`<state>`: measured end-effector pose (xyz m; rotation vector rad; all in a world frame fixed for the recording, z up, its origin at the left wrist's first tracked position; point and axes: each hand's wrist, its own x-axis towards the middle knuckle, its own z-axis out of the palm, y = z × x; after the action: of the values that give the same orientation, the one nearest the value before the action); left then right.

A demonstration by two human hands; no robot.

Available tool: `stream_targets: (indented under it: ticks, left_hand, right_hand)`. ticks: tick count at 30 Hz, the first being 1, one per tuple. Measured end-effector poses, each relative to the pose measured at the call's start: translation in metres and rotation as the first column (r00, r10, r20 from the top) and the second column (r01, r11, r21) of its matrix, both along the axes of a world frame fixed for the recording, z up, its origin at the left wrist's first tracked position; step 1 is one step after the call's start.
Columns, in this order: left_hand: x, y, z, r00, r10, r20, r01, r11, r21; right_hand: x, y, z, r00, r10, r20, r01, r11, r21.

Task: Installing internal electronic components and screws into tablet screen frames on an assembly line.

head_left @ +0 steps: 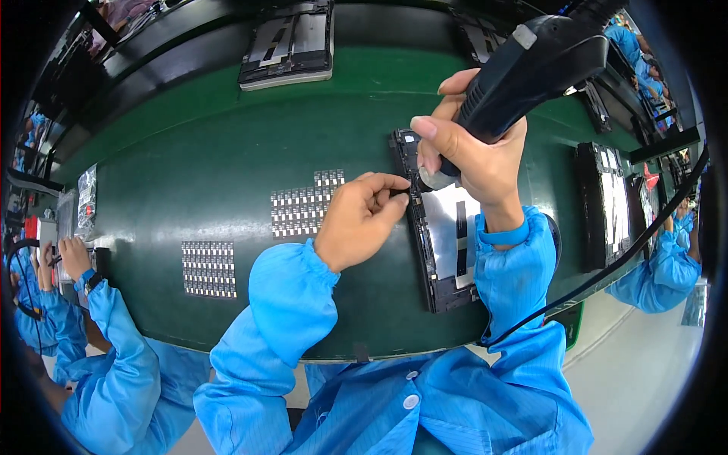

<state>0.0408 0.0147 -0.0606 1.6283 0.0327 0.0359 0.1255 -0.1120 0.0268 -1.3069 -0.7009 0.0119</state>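
Note:
My right hand (491, 165) is wrapped round a bulky black handheld tool (523, 72), its pale rounded end pointing down at an opened tablet (444, 235). The tablet has a black frame, a silver plate inside and dark parts along its left side. My left hand (356, 224) is closed in a pinch at the tablet's upper left edge; what sits between the fingertips is too small to make out. Left of that hand lie rows of small black-and-white parts (296, 211), with a second block of the same parts (208, 269) further left.
Another opened tablet (288, 42) lies at the back of the green table (189, 167). A stack of tablets (603, 205) stands at the right. A black cable (599, 280) crosses by my right sleeve. Co-workers in blue sit left (129, 379) and right (660, 262).

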Motion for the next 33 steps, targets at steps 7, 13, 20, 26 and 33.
stream_targets:
  ticks: [7, 13, 20, 26, 33]
  left_hand:
    - [-0.001, -0.007, 0.010, 0.919, -0.012, 0.394, -0.148, 0.916, 0.372]
    - [-0.016, 0.005, 0.006, 0.957, 0.157, 0.245, -0.231, 0.922, 0.312]
    - [-0.023, -0.001, -0.019, 0.971, 0.233, 0.061, -0.235, 0.972, 0.026]
    - [-0.024, -0.002, -0.016, 0.972, 0.232, 0.040, -0.232, 0.973, 0.004]
    - [-0.020, -0.005, -0.026, 0.955, 0.278, 0.100, -0.272, 0.960, -0.068]
  right_hand:
    - [-0.004, 0.000, 0.001, 1.000, 0.015, 0.007, -0.015, 1.000, 0.004]
    - [0.000, 0.001, -0.004, 1.000, -0.009, 0.018, 0.008, 1.000, 0.008]
    - [0.006, 0.002, -0.010, 0.999, -0.023, 0.037, 0.024, 1.000, -0.019]
    - [0.008, 0.002, -0.013, 1.000, -0.017, 0.026, 0.018, 1.000, -0.025]
    - [0.009, 0.000, -0.013, 1.000, -0.003, 0.025, 0.005, 0.998, -0.058]
